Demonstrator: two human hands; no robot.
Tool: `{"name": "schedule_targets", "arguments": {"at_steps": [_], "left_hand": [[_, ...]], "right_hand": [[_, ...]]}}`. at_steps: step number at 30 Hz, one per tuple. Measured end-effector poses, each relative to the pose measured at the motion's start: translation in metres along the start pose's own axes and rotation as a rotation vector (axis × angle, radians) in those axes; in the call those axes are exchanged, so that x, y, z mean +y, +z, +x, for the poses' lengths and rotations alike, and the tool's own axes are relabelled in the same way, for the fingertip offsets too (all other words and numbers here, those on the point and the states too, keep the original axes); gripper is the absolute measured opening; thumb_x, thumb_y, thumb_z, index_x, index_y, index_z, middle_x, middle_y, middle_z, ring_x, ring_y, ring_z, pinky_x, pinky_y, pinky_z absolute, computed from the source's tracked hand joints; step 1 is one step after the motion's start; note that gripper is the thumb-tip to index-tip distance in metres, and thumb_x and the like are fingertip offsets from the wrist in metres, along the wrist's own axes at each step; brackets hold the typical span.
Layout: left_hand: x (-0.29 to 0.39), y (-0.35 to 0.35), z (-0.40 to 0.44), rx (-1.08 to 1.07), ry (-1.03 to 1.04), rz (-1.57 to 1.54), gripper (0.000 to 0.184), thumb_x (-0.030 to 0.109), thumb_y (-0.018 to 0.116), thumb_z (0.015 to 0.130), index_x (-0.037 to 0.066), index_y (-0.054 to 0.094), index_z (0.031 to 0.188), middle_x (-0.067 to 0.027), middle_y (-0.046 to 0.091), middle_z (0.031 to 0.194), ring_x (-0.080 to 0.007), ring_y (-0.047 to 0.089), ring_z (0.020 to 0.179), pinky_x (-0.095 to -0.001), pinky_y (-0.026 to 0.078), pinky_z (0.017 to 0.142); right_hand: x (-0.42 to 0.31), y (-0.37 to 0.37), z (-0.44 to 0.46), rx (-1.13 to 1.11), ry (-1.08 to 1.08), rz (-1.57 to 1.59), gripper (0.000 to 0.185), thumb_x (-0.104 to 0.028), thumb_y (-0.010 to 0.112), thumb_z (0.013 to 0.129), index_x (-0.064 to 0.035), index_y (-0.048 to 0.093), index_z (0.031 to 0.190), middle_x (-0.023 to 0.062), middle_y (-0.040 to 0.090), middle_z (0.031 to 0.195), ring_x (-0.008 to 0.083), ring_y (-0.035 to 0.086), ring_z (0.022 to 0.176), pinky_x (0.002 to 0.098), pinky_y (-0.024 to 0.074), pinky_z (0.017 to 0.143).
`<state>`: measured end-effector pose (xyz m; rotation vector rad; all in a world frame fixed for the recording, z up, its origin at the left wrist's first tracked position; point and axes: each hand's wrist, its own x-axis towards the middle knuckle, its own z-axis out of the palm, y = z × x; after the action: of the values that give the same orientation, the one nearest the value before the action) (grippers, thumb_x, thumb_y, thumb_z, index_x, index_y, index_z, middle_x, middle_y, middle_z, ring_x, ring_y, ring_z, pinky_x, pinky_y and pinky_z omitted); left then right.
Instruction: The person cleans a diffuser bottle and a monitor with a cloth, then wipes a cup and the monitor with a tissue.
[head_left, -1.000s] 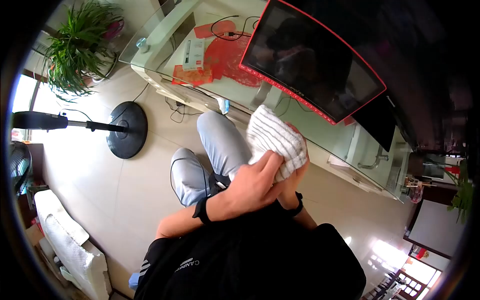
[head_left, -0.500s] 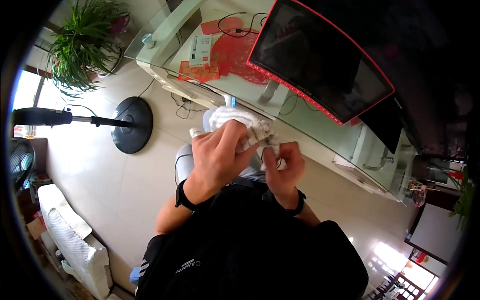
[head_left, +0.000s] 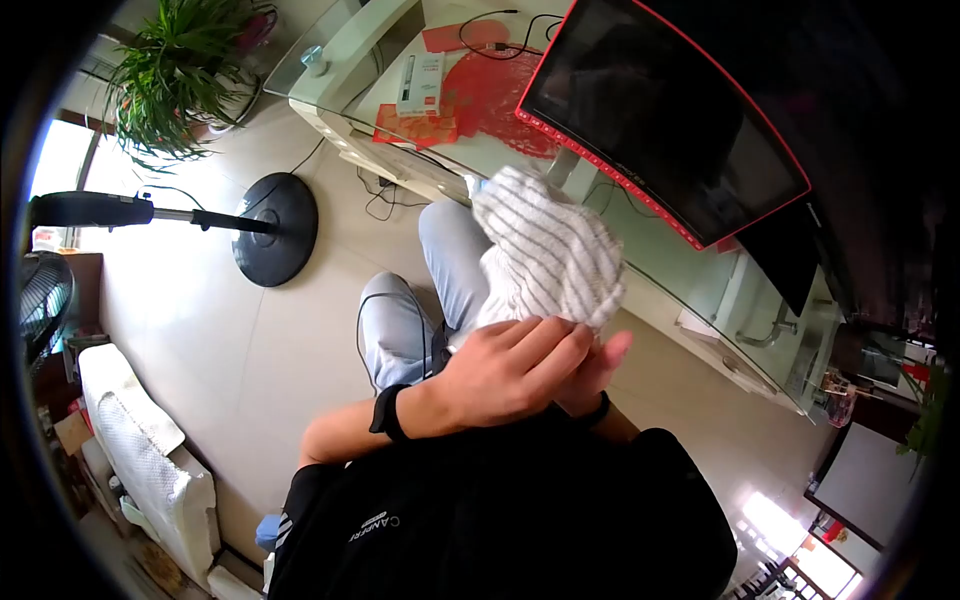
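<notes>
1. Glass desk (head_left: 672,262) stands beyond the striped cloth (head_left: 550,245); the cloth lies between desk and black shirt (head_left: 500,500).
2. Left hand (head_left: 505,375) holds the cloth's near edge, fingers curled.
3. Right hand (head_left: 592,376) adjoins; its grip is hidden.

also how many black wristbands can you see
2: one band on the left wrist, and the other band on the right wrist, partly hidden.

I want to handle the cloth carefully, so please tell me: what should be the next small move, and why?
I would probably slide the right hand slightly away from the left hand, along the lower edge of the striped cloth. Both hands crowd together there, the right partly hidden, while the wrinkled cloth spreads beyond them.
</notes>
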<state>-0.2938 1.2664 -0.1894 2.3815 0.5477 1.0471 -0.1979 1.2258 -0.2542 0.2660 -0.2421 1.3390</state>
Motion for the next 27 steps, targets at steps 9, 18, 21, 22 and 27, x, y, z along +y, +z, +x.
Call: {"name": "schedule_targets", "arguments": {"at_steps": [9,18,21,22,27], "left_hand": [[-0.028,-0.063,0.020,-0.052,-0.218,-0.362,0.026,-0.006,0.065,0.073,-0.002,0.067,0.099,-0.0122,0.070,0.087,-0.0162,0.064,0.063,-0.0261,0.050,0.058],[-0.169,-0.023,0.127,0.295,-0.364,-0.487,0.045,0.021,0.072,0.088,-0.002,0.056,0.123,-0.0073,0.066,0.113,-0.0127,0.062,0.099,-0.0264,0.050,0.083],[-0.200,0.003,0.149,0.268,-0.452,-0.628,0.048,0.031,0.067,0.093,-0.001,0.055,0.127,-0.0067,0.065,0.115,-0.0121,0.060,0.100,-0.0245,0.049,0.083],[-0.207,0.010,0.153,0.252,-0.504,-0.702,0.049,0.034,0.064,0.095,-0.001,0.055,0.128,-0.0064,0.064,0.116,-0.0118,0.059,0.100,-0.0239,0.048,0.082],[-0.219,0.041,0.155,0.289,-0.665,-0.762,0.056,0.046,0.049,0.100,-0.003,0.056,0.126,-0.0020,0.060,0.108,-0.0098,0.051,0.101,-0.0254,0.040,0.092]], "right_hand": [[-0.051,0.023,0.025,0.235,-0.023,-0.467,0.097,-0.068,0.036,0.089,0.0063,0.018,0.149,0.0243,0.034,0.149,0.0386,0.039,0.135,0.0486,0.0325,0.112],[-0.077,0.046,0.026,0.443,-0.344,-0.870,0.086,-0.057,0.044,0.092,0.0022,0.021,0.150,0.0230,0.031,0.151,0.0363,0.032,0.140,0.0480,0.0256,0.115],[-0.086,0.046,0.018,0.462,-0.368,-0.934,0.076,-0.053,0.035,0.095,0.0005,0.028,0.149,0.0176,0.034,0.152,0.0337,0.034,0.140,0.0469,0.0267,0.115],[-0.089,0.046,0.016,0.469,-0.385,-0.934,0.077,-0.053,0.037,0.095,0.0010,0.026,0.149,0.0188,0.034,0.152,0.0349,0.035,0.139,0.0477,0.0274,0.115],[-0.103,0.042,0.003,0.438,-0.457,-0.906,0.076,-0.050,0.038,0.095,0.0024,0.027,0.148,0.0218,0.036,0.150,0.0378,0.037,0.138,0.0499,0.0292,0.114]]}}
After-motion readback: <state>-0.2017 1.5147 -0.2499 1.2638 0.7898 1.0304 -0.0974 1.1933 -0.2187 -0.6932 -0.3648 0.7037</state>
